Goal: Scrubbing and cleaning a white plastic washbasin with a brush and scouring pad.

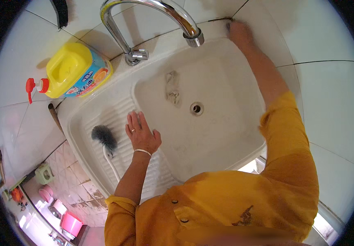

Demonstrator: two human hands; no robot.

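Note:
A laundry sink [214, 144] with a ribbed washboard side lies before me. My left hand [143, 135] rests palm down near the edge between the ribs and the basin, fingers apart and holding nothing. A dark-bristled brush [104, 136] with a white handle lies on the ribs to its left. My right hand [241, 33] reaches to the sink's back right corner, beside the tiled wall; its fingers are blurred around a small dark thing [228, 27] I cannot identify. A crumpled pale cloth or film [173, 87] lies in the basin, left of the drain [196, 108].
A chrome faucet [152, 3] arches over the basin's back edge. At the back left stands a yellow detergent jug [69, 69] with a red pump top. A brown stick [55, 117] leans at the left rim. Tiled walls border the back and right.

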